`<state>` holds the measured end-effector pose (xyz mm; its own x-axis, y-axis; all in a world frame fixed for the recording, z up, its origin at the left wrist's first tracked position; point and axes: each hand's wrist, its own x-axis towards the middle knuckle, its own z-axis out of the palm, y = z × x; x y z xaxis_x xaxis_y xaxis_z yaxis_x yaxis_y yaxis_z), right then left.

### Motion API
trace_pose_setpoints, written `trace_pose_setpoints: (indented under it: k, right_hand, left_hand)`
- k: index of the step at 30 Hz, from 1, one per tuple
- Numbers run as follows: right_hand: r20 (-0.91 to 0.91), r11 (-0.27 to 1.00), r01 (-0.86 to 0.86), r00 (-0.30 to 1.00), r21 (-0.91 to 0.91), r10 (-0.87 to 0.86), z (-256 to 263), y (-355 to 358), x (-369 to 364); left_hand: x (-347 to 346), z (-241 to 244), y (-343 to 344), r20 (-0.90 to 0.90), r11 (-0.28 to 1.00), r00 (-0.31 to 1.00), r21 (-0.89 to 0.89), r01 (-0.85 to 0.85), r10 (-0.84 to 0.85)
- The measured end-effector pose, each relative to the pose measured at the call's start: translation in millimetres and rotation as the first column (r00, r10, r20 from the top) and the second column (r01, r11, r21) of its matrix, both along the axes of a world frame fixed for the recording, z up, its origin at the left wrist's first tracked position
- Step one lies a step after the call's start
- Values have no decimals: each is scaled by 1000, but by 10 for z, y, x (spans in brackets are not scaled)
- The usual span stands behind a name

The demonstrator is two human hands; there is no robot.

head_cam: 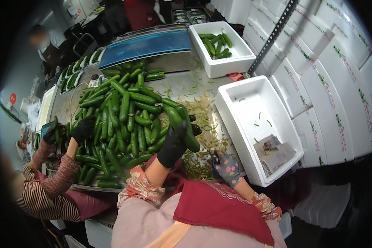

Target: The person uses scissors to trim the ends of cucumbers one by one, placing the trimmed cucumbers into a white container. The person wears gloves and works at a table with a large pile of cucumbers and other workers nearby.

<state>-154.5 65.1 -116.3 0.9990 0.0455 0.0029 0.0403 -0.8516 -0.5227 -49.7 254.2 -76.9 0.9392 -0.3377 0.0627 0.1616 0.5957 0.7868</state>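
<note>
My left hand [173,142], in a black glove, grips at least two green cucumbers [190,136] above the metal table, to the right of a large heap of cucumbers [124,114]. Its fingertips show past their far side. Lower right, my right hand [228,170] wears a grey glove with pink flowers. Its fingers curl down near the table's front edge beside scattered green and yellowish trimmings [198,166]. Something dark and blue shows at those fingers, too unclear to tell whether it is a tool or the glove's palm.
An open white foam box [223,102] holding newspaper and scraps stands right; another foam box [215,68] with cucumbers lies beyond. Foam boxes [331,93] are stacked along the right. A blue-topped metal unit [145,48] crosses the back. At left, a co-worker's black-gloved hands [83,128] handle cucumbers.
</note>
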Motion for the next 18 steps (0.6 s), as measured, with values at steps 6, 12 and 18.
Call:
trace_pose_setpoints:
  k: [6, 12, 18]
  right_hand:
    - [-264, 959, -256, 940, -123, 217, -148, 106, 33]
    - [90, 910, -209, 978, 357, 190, 303, -263, -171]
    - [-170, 848, 394, 919, 355, -356, 1040, -1710, -211]
  left_hand:
    - [146, 219, 250, 552, 814, 833, 464, -349, 43]
    - [284, 381, 622, 884, 413, 462, 449, -792, -73]
    - [1007, 289, 1930, 850, -106, 516, 506, -856, -111]
